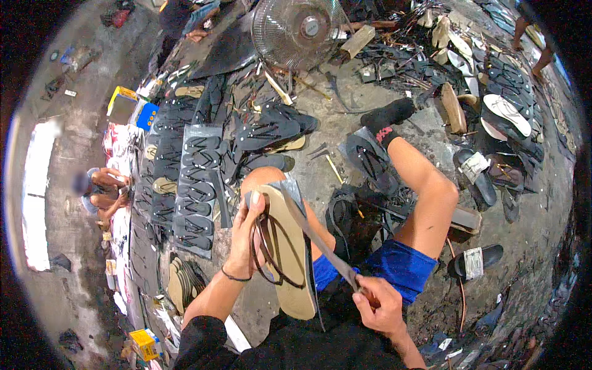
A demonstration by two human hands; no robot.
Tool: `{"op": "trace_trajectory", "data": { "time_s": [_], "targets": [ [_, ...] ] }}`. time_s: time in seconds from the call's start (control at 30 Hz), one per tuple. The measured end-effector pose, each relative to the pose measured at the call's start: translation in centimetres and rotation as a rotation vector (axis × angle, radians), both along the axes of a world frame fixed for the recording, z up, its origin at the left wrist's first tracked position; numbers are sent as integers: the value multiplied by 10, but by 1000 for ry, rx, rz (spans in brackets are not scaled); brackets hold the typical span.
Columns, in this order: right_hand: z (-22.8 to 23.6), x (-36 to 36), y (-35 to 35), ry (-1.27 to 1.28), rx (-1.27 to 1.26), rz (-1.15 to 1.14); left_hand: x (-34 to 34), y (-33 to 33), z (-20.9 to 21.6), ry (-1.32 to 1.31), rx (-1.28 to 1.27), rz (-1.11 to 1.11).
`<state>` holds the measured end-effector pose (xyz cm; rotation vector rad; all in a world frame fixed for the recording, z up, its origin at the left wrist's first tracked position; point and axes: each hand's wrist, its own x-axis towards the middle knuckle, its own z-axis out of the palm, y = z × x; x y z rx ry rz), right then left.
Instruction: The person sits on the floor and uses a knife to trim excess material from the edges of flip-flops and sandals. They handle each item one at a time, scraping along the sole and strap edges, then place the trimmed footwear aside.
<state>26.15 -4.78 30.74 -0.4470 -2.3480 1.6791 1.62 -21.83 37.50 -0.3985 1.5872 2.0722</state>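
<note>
My left hand grips a flip-flop by its upper left edge, with the thumb on the tan footbed. Thin dark brown straps loop off the footbed's left side, and a dark layer shows along its right edge. In my right hand is the lower end of a long narrow grey strip. This strip slants up to the flip-flop's top right edge, beside a grey flap of sheet. Whether it is a blade or cut rubber, I cannot tell. Both hands are closed, above my lap.
A round fan stands ahead. Rows of black flip-flops lie at left, with a stack of tan soles nearer. Slides and a white-topped sandal are at right. Wood blocks and dark scraps litter the floor. Another person sits far left.
</note>
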Motion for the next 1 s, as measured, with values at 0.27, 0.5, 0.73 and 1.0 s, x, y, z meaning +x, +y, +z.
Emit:
{"op": "trace_trajectory", "data": {
  "time_s": [0.27, 0.5, 0.73, 1.0],
  "targets": [
    [-2, -15, -2, 98, 183, -58, 10, -7, -6, -6, -124, -27],
    [56, -56, 40, -18, 185, 37, 13, 4, -7, 193, -115, -341],
    [103, -102, 74, -111, 153, 164, 15, 12, -8, 153, -115, -553],
    [98, -124, 83, -102, 296, 266, 16, 19, -16, 101, 56, -428]
  ]
}}
